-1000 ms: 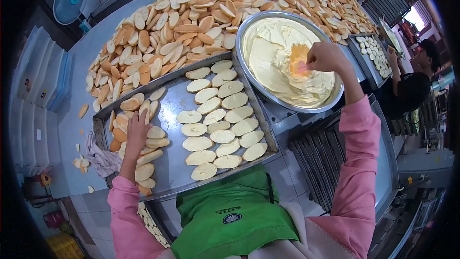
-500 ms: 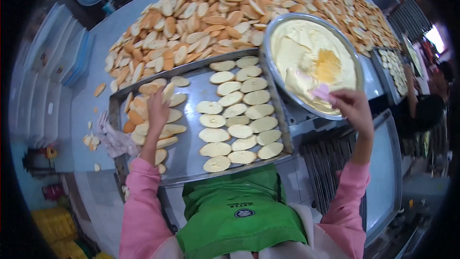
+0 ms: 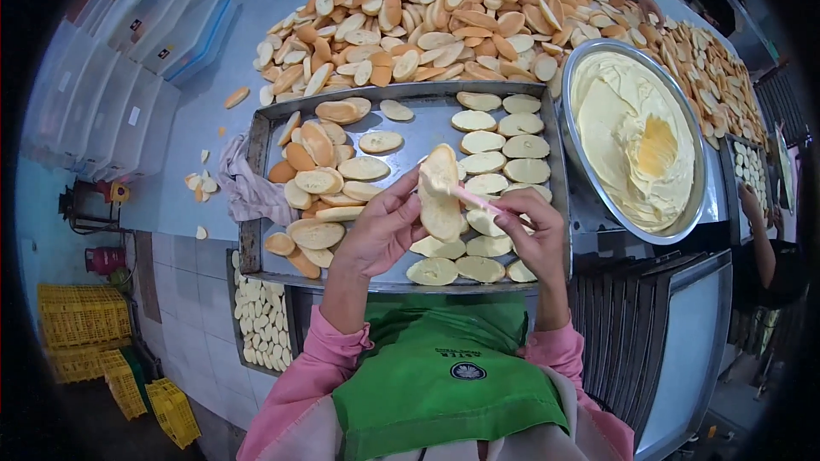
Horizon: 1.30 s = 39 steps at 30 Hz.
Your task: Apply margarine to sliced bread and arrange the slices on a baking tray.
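Over the metal tray [image 3: 265, 275], my left hand [image 3: 389, 226] grips an oval bread slice [image 3: 442, 209]. My right hand [image 3: 530, 230] holds a pink spreader [image 3: 474, 201], its cream-laden end against that slice. In the tray, plain slices and browned pieces [image 3: 318, 143] lie piled at the left; rows of cream-covered slices [image 3: 527, 171] lie at the right, partly hidden by my hands. A steel bowl of pale cream [image 3: 613, 119], with a yellower patch in it, stands right of the tray.
A large bread heap [image 3: 401, 26] lies behind. A crumpled cloth [image 3: 248, 175] touches the tray. Plastic bins [image 3: 111, 102] and yellow crates [image 3: 81, 316] are at left, metal trays [image 3: 615, 333] at lower right. Co-workers' arms [image 3: 760, 248] show at the right and top.
My left hand has lifted a slice from the tray's pile. My right hand has left the bowl and brought the spreader leftward onto that slice. The view has shifted.
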### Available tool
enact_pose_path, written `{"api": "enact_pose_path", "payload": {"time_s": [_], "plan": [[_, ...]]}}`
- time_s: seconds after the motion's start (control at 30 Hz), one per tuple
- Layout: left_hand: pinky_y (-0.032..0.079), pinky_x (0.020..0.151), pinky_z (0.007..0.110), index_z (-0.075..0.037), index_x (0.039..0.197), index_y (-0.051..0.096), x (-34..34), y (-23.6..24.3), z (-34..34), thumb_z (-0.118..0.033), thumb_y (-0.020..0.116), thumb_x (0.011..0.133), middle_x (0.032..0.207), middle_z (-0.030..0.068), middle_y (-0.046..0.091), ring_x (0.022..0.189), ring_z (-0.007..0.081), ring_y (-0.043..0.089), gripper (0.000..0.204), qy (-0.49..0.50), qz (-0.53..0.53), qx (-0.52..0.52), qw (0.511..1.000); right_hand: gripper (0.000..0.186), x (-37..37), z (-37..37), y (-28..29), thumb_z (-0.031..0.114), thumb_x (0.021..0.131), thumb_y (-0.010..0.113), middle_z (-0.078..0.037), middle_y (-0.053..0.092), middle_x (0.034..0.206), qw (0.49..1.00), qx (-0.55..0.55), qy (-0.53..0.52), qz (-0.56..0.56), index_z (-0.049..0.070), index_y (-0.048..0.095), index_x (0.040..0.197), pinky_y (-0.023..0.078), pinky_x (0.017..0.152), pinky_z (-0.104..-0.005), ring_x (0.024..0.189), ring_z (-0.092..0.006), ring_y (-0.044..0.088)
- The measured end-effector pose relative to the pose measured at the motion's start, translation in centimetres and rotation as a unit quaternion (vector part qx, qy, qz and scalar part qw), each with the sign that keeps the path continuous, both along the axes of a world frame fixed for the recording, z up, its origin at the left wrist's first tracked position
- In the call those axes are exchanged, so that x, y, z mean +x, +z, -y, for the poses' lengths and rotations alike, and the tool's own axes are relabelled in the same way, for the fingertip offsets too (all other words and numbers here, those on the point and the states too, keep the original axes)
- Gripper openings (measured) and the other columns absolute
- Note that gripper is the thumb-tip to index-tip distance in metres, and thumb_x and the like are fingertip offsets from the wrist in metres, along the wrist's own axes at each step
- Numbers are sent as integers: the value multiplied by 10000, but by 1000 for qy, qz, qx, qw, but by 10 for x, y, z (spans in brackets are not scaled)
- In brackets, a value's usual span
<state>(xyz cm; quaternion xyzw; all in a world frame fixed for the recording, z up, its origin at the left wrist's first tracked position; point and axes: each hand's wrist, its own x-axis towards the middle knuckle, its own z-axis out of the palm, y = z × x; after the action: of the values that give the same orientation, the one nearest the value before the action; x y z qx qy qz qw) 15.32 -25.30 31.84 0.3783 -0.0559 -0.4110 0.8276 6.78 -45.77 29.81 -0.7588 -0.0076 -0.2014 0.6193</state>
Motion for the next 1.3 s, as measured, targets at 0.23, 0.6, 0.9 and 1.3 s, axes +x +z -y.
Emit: {"api": "enact_pose_path", "payload": {"time_s": [0.23, 0.6, 0.9, 1.3], "plan": [[491, 854, 369, -124, 1364, 183, 2, -16, 1, -128, 632, 779, 1232, 111, 449, 1085, 216, 503, 737, 38, 39, -55, 997, 241, -12, 17, -2, -35, 671, 659, -73, 580, 826, 988, -138, -65, -11, 58, 670, 894, 466, 621, -253, 753, -162, 565], [508, 821, 352, -139, 1339, 183, 15, -13, -7, -159, 653, 761, 1216, 150, 465, 1053, 234, 528, 745, 105, 85, -10, 991, 223, -19, 29, -4, -38, 641, 661, -58, 594, 779, 985, -149, -49, -77, 73, 685, 833, 433, 643, -273, 746, -184, 555], [533, 744, 322, -142, 1324, 208, -11, -27, 0, -262, 735, 669, 1136, 89, 520, 963, 180, 570, 849, -49, 30, 21, 998, 225, -2, 0, -5, -37, 653, 660, -62, 586, 787, 979, -147, -136, 14, 71, 675, 850, 429, 628, -263, 720, -189, 539], [433, 855, 304, -78, 1284, 274, -15, -64, -104, 10, 722, 625, 1138, 89, 478, 1037, 197, 491, 802, 3, 149, 283, 947, 223, -17, 18, -35, -19, 737, 643, -39, 569, 919, 983, 80, -160, -34, -7, 630, 960, 388, 663, -189, 762, -73, 479]]}}
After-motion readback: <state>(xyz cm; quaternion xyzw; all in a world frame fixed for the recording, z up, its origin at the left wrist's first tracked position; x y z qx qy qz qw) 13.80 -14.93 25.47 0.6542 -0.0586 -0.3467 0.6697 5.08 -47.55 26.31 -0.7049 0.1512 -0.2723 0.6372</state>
